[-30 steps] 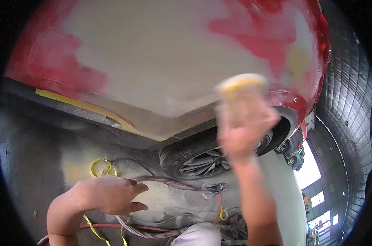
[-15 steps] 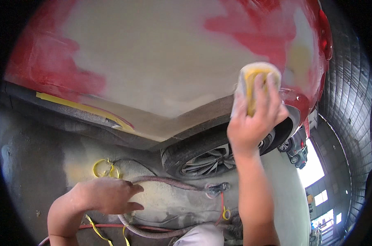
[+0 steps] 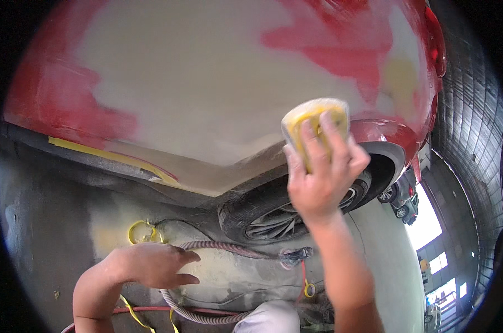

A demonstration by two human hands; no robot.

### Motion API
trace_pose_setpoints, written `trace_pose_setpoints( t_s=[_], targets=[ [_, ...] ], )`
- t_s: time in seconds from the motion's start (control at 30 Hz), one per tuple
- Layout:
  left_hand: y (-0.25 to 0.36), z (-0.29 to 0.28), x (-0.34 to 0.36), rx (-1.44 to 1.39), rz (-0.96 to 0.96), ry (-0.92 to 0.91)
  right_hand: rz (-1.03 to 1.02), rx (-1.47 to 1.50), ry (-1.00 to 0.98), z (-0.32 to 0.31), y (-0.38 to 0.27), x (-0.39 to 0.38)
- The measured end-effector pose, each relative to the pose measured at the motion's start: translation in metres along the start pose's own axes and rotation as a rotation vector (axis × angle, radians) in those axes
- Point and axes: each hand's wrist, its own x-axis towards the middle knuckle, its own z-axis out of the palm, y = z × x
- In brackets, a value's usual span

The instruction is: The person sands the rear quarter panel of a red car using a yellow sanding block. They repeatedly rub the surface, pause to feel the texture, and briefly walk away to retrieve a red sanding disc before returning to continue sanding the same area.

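sanding seems to be the step in hand: the right hand (image 3: 320,178) grips a yellow block (image 3: 312,111) over the car panel (image 3: 207,83), just above the wheel (image 3: 279,225). the left hand (image 3: 156,265) hangs loose, visibly unladen; the next stroke calls for flat, even pressure.

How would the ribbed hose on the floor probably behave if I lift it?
The ribbed hose likely bends easily, as it lies curved. Its corrugated wall suggests a hollow tube, perhaps light for its size. Lifting might drag the dark tool it appears joined to.
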Motion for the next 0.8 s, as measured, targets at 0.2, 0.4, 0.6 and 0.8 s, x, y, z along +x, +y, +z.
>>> trace_pose_setpoints(
  t_s=[0.2,0.4,0.6,0.8],
  targets=[
    [0.014,-0.004,0.005,0.021,-0.056,-0.120,0.253,-0.120,0.135,0.000,0.038,0.025],
    [0.022,-0.006,-0.008,0.008,-0.061,-0.044,-0.012,0.004,0.033,0.004,0.000,0.006],
    [0.022,-0.008,-0.016,0.039,-0.075,-0.078,0.211,-0.089,0.080,-0.006,0.029,0.021],
    [0.040,-0.014,-0.013,0.043,-0.015,-0.030,-0.172,0.024,-0.062,0.005,-0.038,-0.013]
  ],
)
